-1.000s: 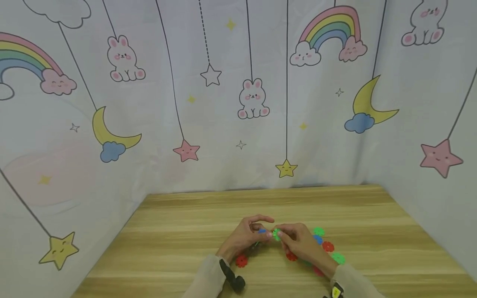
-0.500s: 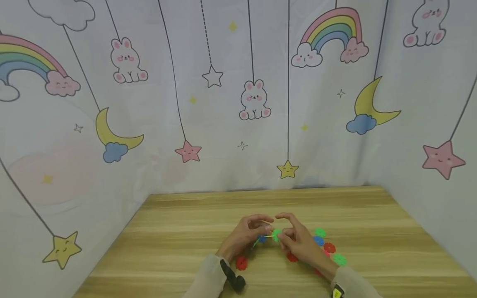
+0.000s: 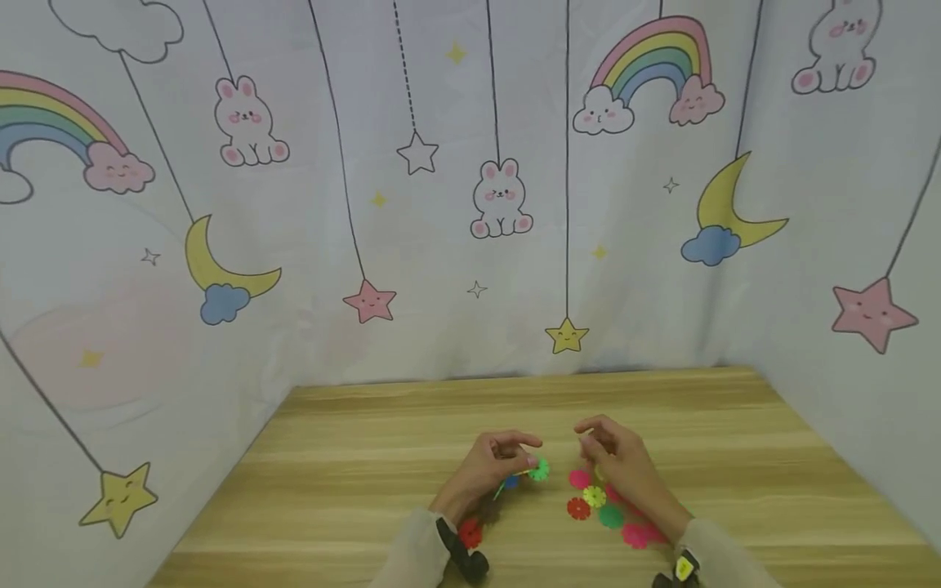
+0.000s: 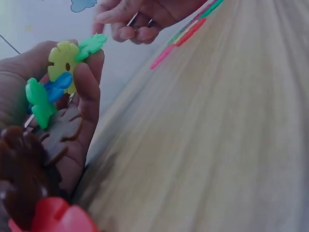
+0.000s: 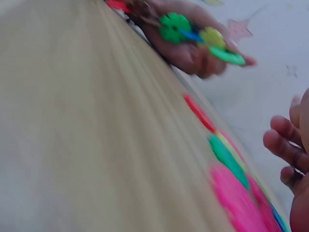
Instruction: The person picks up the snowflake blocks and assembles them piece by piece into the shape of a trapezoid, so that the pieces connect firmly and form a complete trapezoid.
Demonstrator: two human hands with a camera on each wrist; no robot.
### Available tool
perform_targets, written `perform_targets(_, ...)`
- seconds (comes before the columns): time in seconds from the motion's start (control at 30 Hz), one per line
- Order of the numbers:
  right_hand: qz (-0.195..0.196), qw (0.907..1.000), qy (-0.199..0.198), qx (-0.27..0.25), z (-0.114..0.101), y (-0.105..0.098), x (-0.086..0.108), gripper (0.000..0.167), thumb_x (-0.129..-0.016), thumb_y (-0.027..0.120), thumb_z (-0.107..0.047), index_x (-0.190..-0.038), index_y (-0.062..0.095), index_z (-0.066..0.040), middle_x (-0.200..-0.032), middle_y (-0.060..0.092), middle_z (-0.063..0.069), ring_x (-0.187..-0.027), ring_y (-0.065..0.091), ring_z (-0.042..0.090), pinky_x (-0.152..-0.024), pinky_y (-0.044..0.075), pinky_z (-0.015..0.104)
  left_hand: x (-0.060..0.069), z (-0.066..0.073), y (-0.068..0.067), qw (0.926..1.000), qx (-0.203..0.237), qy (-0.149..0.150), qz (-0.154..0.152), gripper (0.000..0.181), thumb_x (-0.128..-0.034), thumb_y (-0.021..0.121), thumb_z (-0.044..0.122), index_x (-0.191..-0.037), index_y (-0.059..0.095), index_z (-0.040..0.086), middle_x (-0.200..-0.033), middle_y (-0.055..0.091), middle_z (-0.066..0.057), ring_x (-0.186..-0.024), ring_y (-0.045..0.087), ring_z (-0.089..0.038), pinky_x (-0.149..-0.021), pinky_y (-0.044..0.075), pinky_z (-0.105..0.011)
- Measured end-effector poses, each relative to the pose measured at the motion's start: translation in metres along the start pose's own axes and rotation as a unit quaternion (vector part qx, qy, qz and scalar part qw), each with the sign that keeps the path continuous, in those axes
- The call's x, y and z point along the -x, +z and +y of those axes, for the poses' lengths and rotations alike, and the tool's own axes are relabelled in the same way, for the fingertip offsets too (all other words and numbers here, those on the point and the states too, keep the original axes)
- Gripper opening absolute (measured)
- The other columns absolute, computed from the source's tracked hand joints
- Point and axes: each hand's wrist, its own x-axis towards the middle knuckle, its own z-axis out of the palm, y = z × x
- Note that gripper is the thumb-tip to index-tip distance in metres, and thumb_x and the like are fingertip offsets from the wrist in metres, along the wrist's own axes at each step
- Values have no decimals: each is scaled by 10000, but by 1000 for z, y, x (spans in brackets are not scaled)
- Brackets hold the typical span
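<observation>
My left hand [image 3: 488, 467] holds a chain of interlocking plastic flower-shaped discs, pinching it close to its far end. In the left wrist view the chain runs from a light green disc [image 4: 91, 46] through a yellow disc [image 4: 57, 57], a blue disc [image 4: 62, 83] and a green disc [image 4: 39, 104] to brown discs [image 4: 21, 162] and a red disc [image 4: 63, 218]. My right hand [image 3: 625, 461] hovers apart from the chain, above the loose discs, with loosely bent fingers. Nothing shows between its fingers in the right wrist view.
Loose discs lie on the wooden table [image 3: 353, 465] below my right hand: a red disc [image 3: 578, 509], a yellow disc [image 3: 594, 496], a dark green disc [image 3: 611, 516] and several pink discs [image 3: 635, 536]. A white printed curtain [image 3: 441, 245] surrounds the table's back and sides.
My right hand has let go of the light green disc at the chain's end and moved right, over the loose discs. My left hand keeps the chain, now slightly lower.
</observation>
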Motion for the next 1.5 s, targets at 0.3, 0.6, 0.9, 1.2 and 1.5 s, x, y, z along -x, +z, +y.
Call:
perform_targets(0.3,402,9840,621,1623,25,-51,5,148,-1053,695,-136,-1183,761,-109,-1011,781,9,-901,632,-36,-797,557,241,0,-2,-2,9992,199,-146,312,422,-1007,760,160,-1384,678,-13,-969,797,127,-875,735,-42,-794,544,-222)
perform_targets(0.6,-697,9823,857,1514,23,-68,9,295,-937,746,-1,-1210,715,-110,-964,714,-33,-912,640,27,-854,558,239,-2,-3,-2,9975,310,-174,618,440,-1010,740,147,-1422,658,17,-859,790,163,-794,691,-31,-739,521,-187)
perform_targets(0.9,-638,9852,764,1394,23,-65,8,385,-911,732,80,-1231,699,-131,-962,635,-12,-893,583,67,-823,525,242,1,1,-2,9981,289,-176,512,467,-1027,705,148,-1464,614,10,-847,772,153,-773,692,-48,-718,532,-190)
perform_targets(1.2,-118,9944,693,789,10,-58,10,280,-967,759,-19,-1234,766,-101,-956,628,44,-779,526,32,-707,498,222,-2,0,0,9981,339,-270,440,420,-1012,724,162,-1384,676,-28,-806,770,143,-769,713,-64,-758,532,-216)
perform_targets(1.5,208,9997,-25,-139,-7,-9,8,112,-963,760,-2,-1015,785,-98,-991,743,94,-833,687,25,-742,589,219,-1,0,0,9984,384,-198,363,356,-1024,734,175,-1272,731,-81,-956,814,108,-817,707,-43,-736,572,-208)
